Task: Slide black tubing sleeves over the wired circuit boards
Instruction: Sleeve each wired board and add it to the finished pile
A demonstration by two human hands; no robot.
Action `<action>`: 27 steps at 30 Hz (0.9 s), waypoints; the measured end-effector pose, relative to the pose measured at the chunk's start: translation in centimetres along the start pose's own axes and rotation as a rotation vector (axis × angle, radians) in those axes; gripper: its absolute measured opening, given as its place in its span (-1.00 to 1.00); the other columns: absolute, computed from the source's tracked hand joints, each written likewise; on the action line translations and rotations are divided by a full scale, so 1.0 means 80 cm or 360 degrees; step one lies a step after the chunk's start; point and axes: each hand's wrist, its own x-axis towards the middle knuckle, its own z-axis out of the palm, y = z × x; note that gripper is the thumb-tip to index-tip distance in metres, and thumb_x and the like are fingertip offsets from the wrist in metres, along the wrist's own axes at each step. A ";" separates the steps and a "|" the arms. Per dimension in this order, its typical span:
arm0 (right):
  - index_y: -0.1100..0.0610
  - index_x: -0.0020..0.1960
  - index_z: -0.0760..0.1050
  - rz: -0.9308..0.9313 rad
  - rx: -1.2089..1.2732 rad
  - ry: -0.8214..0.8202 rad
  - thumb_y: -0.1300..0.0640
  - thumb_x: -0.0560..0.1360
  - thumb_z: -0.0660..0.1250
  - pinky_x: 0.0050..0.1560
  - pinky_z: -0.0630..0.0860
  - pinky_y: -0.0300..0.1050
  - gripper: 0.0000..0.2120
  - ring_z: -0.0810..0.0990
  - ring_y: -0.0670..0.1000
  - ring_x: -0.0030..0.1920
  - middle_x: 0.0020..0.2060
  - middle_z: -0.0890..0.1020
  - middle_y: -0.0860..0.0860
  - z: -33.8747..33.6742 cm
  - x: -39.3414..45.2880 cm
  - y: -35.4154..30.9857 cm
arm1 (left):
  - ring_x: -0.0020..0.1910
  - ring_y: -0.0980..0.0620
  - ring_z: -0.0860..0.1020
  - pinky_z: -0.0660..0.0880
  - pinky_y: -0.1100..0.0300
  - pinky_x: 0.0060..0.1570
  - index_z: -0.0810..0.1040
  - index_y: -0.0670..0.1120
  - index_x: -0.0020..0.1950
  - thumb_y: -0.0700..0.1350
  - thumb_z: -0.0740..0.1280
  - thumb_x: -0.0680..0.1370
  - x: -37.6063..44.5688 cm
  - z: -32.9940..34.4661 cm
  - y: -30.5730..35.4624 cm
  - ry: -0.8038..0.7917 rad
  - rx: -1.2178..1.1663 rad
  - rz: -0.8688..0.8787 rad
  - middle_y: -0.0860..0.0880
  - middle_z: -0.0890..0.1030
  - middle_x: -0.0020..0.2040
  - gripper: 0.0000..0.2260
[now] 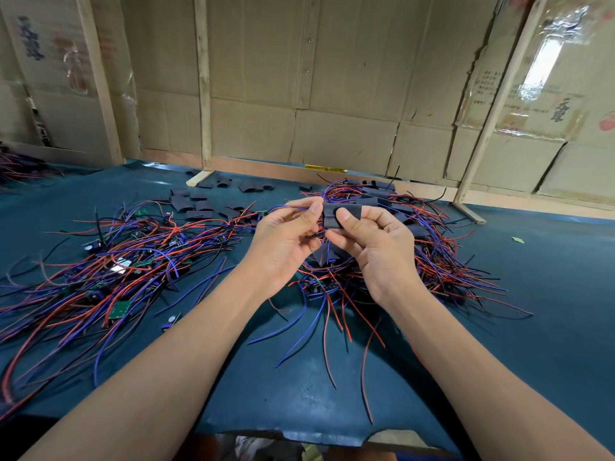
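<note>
I am holding a short black flattened tubing sleeve (pixel 342 214) in my right hand (pixel 372 247), thumb curled over its face and fingers behind it. Just beside its near-left edge, my left hand (pixel 286 237) is pinching a bundle of thin red and blue wires (pixel 289 206) between thumb and forefinger; their board is hidden, so I cannot tell how far in it is. I am judging this as the threading step: next I am needing the sleeve mouth kept open while the left hand feeds the wires through
</note>
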 end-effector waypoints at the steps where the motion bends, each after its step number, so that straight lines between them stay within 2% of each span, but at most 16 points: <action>1: 0.18 -0.13 0.51 -0.0021 -0.0014 0.0004 0.39 0.44 0.47 -0.19 0.67 -0.10 -0.81 0.71 0.09 -0.30 -0.33 0.68 0.05 0.000 0.000 -0.002 | -0.30 0.08 0.47 0.46 0.23 -0.27 0.69 -0.08 -0.06 -0.13 0.43 0.51 0.000 0.000 0.001 -0.0017 -0.0015 -0.0043 -0.03 0.54 -0.25 -0.94; 4: 0.18 -0.12 0.50 -0.0098 -0.0042 0.0059 0.39 0.42 0.49 -0.23 0.66 -0.12 -0.79 0.71 0.09 -0.32 -0.32 0.67 0.07 -0.002 0.003 -0.010 | -0.30 0.07 0.51 0.48 0.22 -0.31 0.67 -0.11 0.02 0.06 0.43 0.52 0.001 -0.001 0.002 -0.0052 -0.0053 -0.0239 -0.03 0.61 -0.21 -0.75; 7: 0.15 -0.16 0.47 -0.0181 -0.0016 0.0124 0.40 0.42 0.48 -0.19 0.69 -0.08 -0.75 0.69 0.07 -0.36 -0.41 0.60 -0.03 -0.006 0.006 -0.018 | -0.32 0.07 0.55 0.49 0.22 -0.37 0.62 -0.20 0.14 0.22 0.34 0.55 0.002 -0.005 0.002 -0.0003 -0.0175 -0.0451 -0.05 0.62 -0.20 -0.51; 10: 0.14 -0.17 0.46 -0.0209 -0.0007 0.0152 0.42 0.43 0.47 -0.19 0.68 -0.10 -0.74 0.68 0.06 -0.36 -0.43 0.61 -0.05 -0.010 0.007 -0.021 | -0.38 0.06 0.56 0.48 0.23 -0.44 0.62 -0.26 0.07 0.28 0.19 0.61 0.006 -0.011 0.000 0.0094 -0.0244 -0.0622 -0.09 0.64 -0.24 -0.42; 14: 0.15 -0.16 0.45 -0.0215 -0.0021 0.0165 0.42 0.43 0.47 -0.23 0.66 -0.12 -0.74 0.68 0.07 -0.37 -0.41 0.63 -0.03 -0.010 0.007 -0.022 | -0.48 0.07 0.53 0.32 0.31 -0.51 0.60 -0.30 -0.02 0.32 0.04 0.63 0.008 -0.019 -0.009 0.0214 0.0008 -0.0840 -0.14 0.63 -0.31 -0.31; 16: 0.16 -0.15 0.45 -0.0234 -0.0014 0.0192 0.42 0.43 0.48 -0.24 0.66 -0.12 -0.74 0.68 0.07 -0.37 -0.42 0.61 -0.05 -0.011 0.009 -0.024 | -0.52 0.09 0.50 0.26 0.35 -0.60 0.58 -0.29 -0.06 0.29 0.10 0.64 0.008 -0.020 -0.009 0.0253 0.0017 -0.0874 -0.13 0.61 -0.34 -0.36; 20: 0.18 -0.13 0.47 -0.0254 -0.0008 0.0263 0.42 0.42 0.49 -0.21 0.68 -0.08 -0.76 0.70 0.09 -0.31 -0.32 0.67 0.04 -0.015 0.011 -0.031 | -0.52 0.12 0.47 0.27 0.34 -0.62 0.44 -0.18 -0.05 0.01 0.34 0.62 0.012 -0.022 -0.005 0.0415 -0.0149 -0.0702 -0.10 0.53 -0.33 -0.74; 23: 0.18 -0.14 0.49 -0.0224 -0.0004 0.0309 0.42 0.43 0.49 -0.18 0.69 -0.03 -0.78 0.69 0.13 -0.31 -0.26 0.69 0.13 -0.016 0.011 -0.032 | -0.50 0.10 0.50 0.38 0.32 -0.56 0.47 -0.17 -0.08 -0.11 0.40 0.58 0.014 -0.023 -0.003 0.0496 -0.0265 -0.0502 -0.12 0.50 -0.27 -0.82; 27: 0.20 -0.05 0.47 -0.0204 -0.0017 0.0285 0.39 0.44 0.49 -0.25 0.66 -0.01 -0.77 0.70 0.18 -0.26 -0.17 0.65 0.24 -0.015 0.009 -0.029 | -0.37 0.07 0.61 0.46 0.28 -0.47 0.52 -0.12 0.01 -0.06 0.47 0.52 0.010 -0.019 0.002 0.0422 -0.0265 -0.0372 -0.11 0.62 -0.21 -0.80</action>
